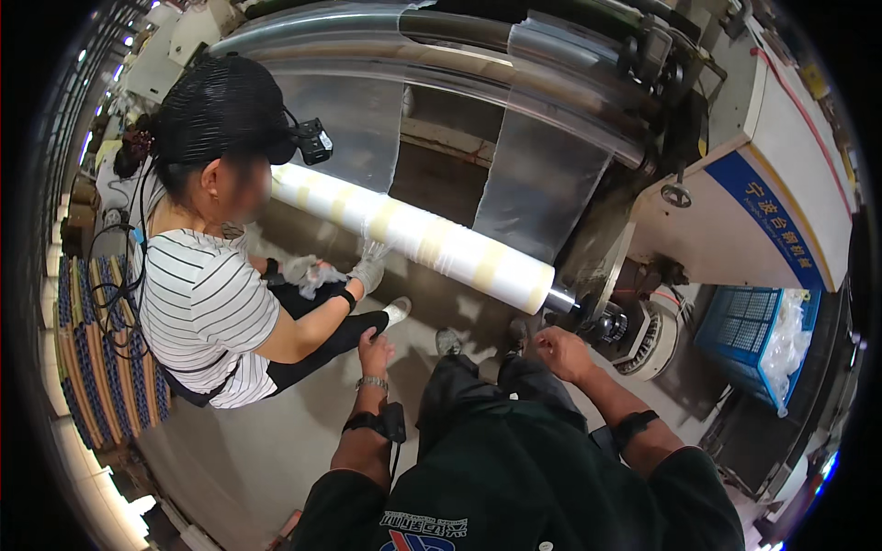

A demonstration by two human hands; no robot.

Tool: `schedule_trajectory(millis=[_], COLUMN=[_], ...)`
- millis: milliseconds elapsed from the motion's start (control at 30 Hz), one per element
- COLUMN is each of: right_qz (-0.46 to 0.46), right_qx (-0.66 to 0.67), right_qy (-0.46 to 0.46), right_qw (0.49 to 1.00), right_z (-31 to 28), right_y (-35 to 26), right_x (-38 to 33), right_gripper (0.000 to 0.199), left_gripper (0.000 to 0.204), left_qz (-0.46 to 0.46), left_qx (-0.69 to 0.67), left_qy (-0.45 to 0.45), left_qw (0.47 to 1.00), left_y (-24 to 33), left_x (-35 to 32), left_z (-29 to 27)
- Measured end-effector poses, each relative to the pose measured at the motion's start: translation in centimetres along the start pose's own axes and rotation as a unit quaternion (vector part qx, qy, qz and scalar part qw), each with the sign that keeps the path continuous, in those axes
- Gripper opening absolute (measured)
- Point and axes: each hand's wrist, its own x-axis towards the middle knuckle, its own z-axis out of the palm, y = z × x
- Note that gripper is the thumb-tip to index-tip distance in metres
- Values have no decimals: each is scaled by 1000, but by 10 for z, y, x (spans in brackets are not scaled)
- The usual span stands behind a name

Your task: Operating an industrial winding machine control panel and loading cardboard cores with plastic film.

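My left hand, with a metal watch at the wrist, is raised below the middle of a big roll. Its fingers are loosely bent and apart, with nothing seen in them. My right hand hovers just below the roll's right end, fingers loosely curled, and I see nothing in it. The white film roll, banded in pale yellow, lies slantwise on a metal shaft. Neither of my hands touches it. At left a co-worker's gloved hand is against the roll's underside; the other gloved hand is at crumpled clear film.
Wide clear film sheets hang from the machine's rollers behind the roll. A white machine housing with a handwheel stands right. A blue crate holds clear plastic. Patterned rolls or tubes stand behind the co-worker.
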Motion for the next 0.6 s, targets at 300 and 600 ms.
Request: schedule_trajectory(millis=[300, 600], right_qz=[-7, 30], right_qx=[-13, 1], right_qy=[11, 15], right_qw=[1000, 999], right_z=[-16, -11], right_y=[-19, -42], right_x=[5, 21], right_gripper=[25, 24], left_gripper=[61, 57], left_qz=[-32, -32], left_qx=[-37, -34], left_qy=[-34, -81], left_qw=[998, 996], left_y=[15, 20], left_x=[34, 45], left_z=[34, 54])
